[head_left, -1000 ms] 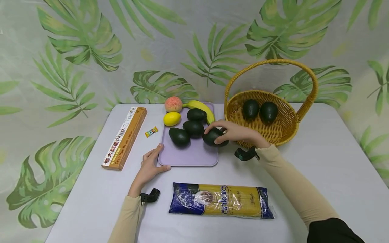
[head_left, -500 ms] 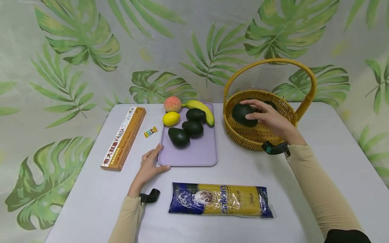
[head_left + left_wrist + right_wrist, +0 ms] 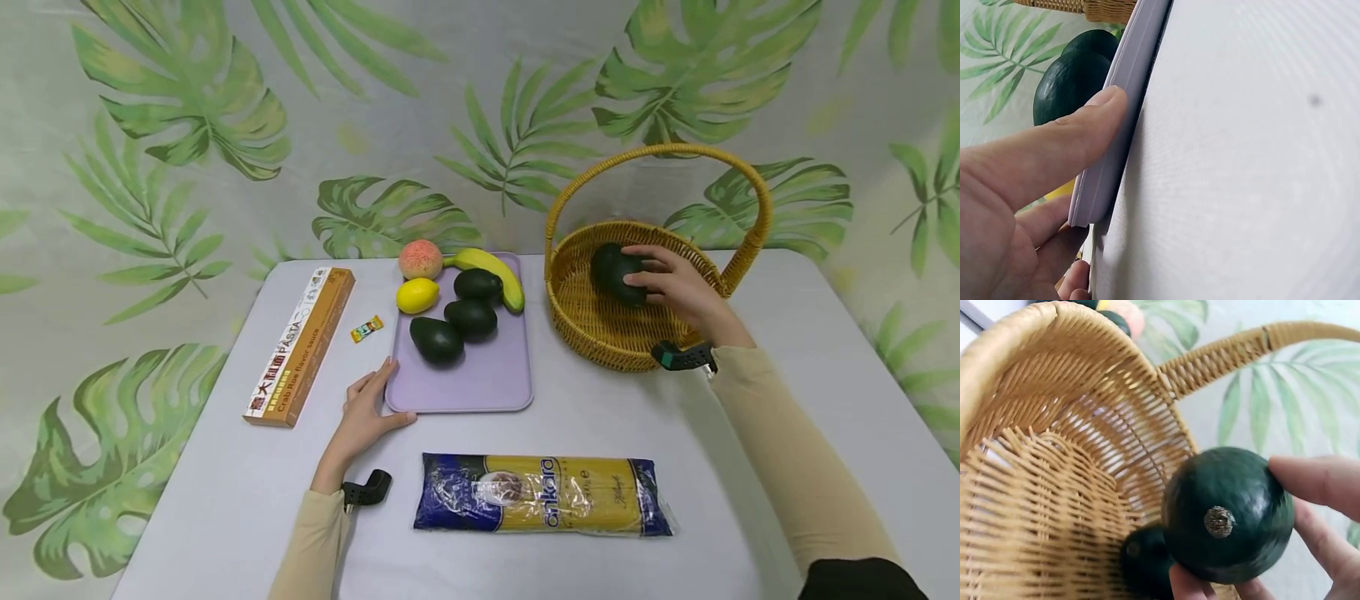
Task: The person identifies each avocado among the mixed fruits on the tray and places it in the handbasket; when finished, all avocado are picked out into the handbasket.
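Note:
My right hand (image 3: 678, 292) holds a dark green avocado (image 3: 1229, 519) between thumb and fingers, inside the opening of the wicker basket (image 3: 581, 337). Below it, the right wrist view shows another avocado (image 3: 1144, 559) in the basket; the head view hides it behind the hand and held fruit. At the near left corner of the lilac tray (image 3: 465, 387), my left hand (image 3: 363, 421) rests with a straight thumb on the front rim and fingers along the left side. Several avocados, among them a pear-shaped avocado (image 3: 437, 342), lie on the tray.
A banana (image 3: 491, 275), lemon (image 3: 417, 296) and peach (image 3: 421, 260) lie at the tray's back. Left of it are a small wrapped candy (image 3: 367, 329) and a pasta box (image 3: 300, 346). A spaghetti bag (image 3: 540, 493) lies in front. The basket's tall handle (image 3: 660, 150) arches above its opening.
My right hand has taken an avocado from the tray's right side and carried it right into the basket's opening. My left hand has stayed at the tray corner.

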Motion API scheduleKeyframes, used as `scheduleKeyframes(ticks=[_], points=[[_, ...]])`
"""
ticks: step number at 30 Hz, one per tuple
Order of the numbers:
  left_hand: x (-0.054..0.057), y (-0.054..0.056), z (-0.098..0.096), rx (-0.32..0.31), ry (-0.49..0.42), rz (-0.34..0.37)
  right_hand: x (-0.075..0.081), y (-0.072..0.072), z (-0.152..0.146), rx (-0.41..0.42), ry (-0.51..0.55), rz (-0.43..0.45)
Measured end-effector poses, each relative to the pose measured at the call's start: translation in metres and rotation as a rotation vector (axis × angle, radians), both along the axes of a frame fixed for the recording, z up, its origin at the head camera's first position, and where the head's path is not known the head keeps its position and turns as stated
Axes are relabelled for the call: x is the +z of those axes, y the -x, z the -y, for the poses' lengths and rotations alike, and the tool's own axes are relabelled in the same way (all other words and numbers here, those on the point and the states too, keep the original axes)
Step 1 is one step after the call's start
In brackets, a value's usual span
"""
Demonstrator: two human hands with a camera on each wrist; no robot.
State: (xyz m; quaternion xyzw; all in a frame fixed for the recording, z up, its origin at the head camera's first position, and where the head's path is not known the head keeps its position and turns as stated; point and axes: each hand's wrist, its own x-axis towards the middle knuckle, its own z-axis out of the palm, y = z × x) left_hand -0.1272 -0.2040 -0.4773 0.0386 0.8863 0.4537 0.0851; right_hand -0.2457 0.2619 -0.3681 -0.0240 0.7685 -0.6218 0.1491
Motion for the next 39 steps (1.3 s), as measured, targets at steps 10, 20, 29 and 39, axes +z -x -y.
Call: scheduleKeyframes(ticks=[10,20,29,39], points=[[-0.001,0.001,0.001,0.0,-0.002,-0.003,0.002,0.02,0.04,0.101,-0.103,0.021],[0.001,0.0,-0.002,-0.005,0.004,-0.002,0.001,0.009,0.031,0.245,-0.125,0.018],[0.0,0.001,0.002,-0.007,0.007,-0.029,0.018,-0.02,0.04,0.265,-0.004,-0.106],[-0.001,0.0,0.001,0.0,0.006,-0.013,0.004,-0.032,0.107,0.467,0.057,-0.148]])
